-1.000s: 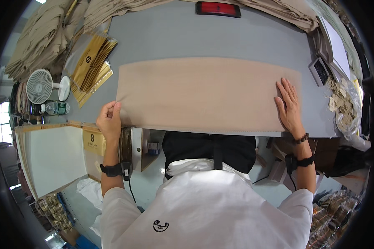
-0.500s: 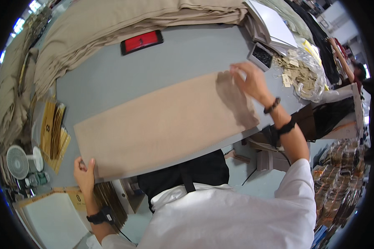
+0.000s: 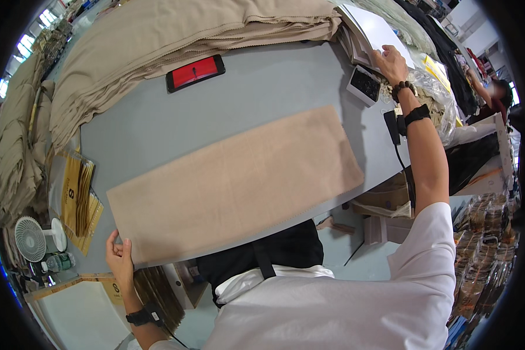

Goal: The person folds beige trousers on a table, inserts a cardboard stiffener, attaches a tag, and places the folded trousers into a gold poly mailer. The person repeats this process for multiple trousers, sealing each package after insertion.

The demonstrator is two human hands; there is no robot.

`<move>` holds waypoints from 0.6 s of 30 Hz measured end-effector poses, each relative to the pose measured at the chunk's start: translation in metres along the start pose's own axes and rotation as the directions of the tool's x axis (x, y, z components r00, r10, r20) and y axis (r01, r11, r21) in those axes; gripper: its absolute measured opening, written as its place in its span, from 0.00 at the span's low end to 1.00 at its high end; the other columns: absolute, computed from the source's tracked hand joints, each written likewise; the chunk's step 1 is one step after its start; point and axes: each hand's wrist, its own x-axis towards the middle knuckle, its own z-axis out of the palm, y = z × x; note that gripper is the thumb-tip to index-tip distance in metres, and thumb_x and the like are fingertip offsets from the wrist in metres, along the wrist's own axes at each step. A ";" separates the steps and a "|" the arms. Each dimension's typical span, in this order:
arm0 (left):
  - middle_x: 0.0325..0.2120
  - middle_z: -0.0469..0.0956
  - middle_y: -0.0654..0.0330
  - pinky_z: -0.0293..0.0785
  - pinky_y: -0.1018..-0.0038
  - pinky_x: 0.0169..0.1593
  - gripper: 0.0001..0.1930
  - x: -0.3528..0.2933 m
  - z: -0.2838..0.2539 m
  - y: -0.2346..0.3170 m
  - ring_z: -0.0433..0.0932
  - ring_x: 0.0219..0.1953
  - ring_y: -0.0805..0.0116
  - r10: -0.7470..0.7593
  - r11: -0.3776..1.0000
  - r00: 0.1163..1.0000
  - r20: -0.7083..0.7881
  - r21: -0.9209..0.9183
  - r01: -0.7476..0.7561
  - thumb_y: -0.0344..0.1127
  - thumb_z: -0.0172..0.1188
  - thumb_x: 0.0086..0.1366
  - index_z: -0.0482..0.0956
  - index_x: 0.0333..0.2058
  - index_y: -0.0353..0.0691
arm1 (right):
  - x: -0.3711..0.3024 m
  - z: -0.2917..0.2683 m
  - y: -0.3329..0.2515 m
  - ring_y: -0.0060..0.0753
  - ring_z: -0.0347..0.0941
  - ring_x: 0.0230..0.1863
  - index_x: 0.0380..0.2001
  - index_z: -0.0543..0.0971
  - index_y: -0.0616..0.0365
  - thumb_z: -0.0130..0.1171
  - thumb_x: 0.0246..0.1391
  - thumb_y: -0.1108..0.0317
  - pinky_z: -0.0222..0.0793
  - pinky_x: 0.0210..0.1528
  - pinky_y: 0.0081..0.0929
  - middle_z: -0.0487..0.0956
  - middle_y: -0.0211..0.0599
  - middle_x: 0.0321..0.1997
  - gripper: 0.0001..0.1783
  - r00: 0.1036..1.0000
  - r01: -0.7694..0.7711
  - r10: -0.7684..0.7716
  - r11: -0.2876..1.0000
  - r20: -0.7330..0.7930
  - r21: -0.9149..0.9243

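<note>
A folded piece of beige cloth (image 3: 233, 181) lies flat and slanted across the grey table. At its lower left edge rests my left hand (image 3: 119, 256), its thumb against the cloth edge and its fingers apart from the thumb. My right hand (image 3: 392, 65) is stretched out to the far right, at the near edge of a stack of white sheets (image 3: 372, 26). Its fingers are bent but spaced, and nothing shows lifted in them. Just left of that hand stands a small white box (image 3: 364, 86) with small black pieces inside.
A large pile of beige cloth (image 3: 175, 35) lines the table's far side, with a red-screened phone (image 3: 195, 73) before it. Brown packets (image 3: 79, 195), a small white fan (image 3: 31, 238) and a bottle (image 3: 58, 262) are at left. Another person (image 3: 496, 96) is at far right.
My right hand has left the cloth's right end and moved up and right to the white sheets. That end now lies flat. My left hand stays at the lower left edge.
</note>
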 end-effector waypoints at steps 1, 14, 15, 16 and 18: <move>0.22 0.66 0.74 0.59 0.83 0.32 0.25 0.001 -0.001 -0.002 0.62 0.24 0.84 0.004 1.000 1.000 0.003 -0.011 -0.004 0.36 0.67 0.71 0.74 0.63 0.32 | 0.000 -0.002 0.000 0.50 0.82 0.57 0.57 0.83 0.56 0.60 0.55 0.41 0.75 0.61 0.40 0.86 0.44 0.55 0.35 1.000 0.001 -0.001 1.000 -0.001 -0.010; 0.45 0.76 0.62 0.70 0.78 0.45 0.19 -0.008 0.017 0.014 0.74 0.43 0.75 0.388 0.922 0.862 -0.328 0.122 -0.368 0.34 0.65 0.72 0.78 0.59 0.36 | -0.044 -0.025 -0.039 0.62 0.83 0.42 0.48 0.80 0.51 0.48 0.73 0.53 0.75 0.43 0.53 0.86 0.54 0.38 0.17 0.932 0.206 -0.193 0.979 -0.305 0.008; 0.45 0.77 0.61 0.71 0.77 0.45 0.18 -0.009 0.020 0.018 0.75 0.42 0.75 0.409 0.912 0.870 -0.275 0.090 -0.400 0.34 0.65 0.73 0.78 0.58 0.35 | -0.066 -0.035 -0.051 0.61 0.83 0.39 0.47 0.81 0.50 0.49 0.74 0.55 0.75 0.41 0.52 0.86 0.51 0.35 0.15 0.900 0.308 -0.285 0.951 -0.328 0.017; 0.44 0.78 0.60 0.73 0.77 0.45 0.17 -0.009 0.024 0.023 0.75 0.42 0.74 0.444 0.895 0.866 -0.232 0.063 -0.442 0.34 0.64 0.73 0.78 0.57 0.34 | -0.093 -0.044 -0.063 0.58 0.83 0.38 0.48 0.81 0.50 0.53 0.72 0.61 0.75 0.39 0.49 0.86 0.48 0.35 0.11 0.862 0.432 -0.393 0.900 -0.320 0.058; 0.42 0.79 0.58 0.75 0.75 0.45 0.16 -0.008 0.033 0.034 0.77 0.40 0.73 0.348 0.923 0.932 -0.104 -0.135 -0.360 0.36 0.61 0.76 0.79 0.56 0.32 | -0.157 -0.057 -0.085 0.52 0.82 0.36 0.49 0.81 0.50 0.57 0.66 0.72 0.76 0.37 0.45 0.85 0.42 0.35 0.11 0.719 0.690 -0.635 0.702 -0.283 0.178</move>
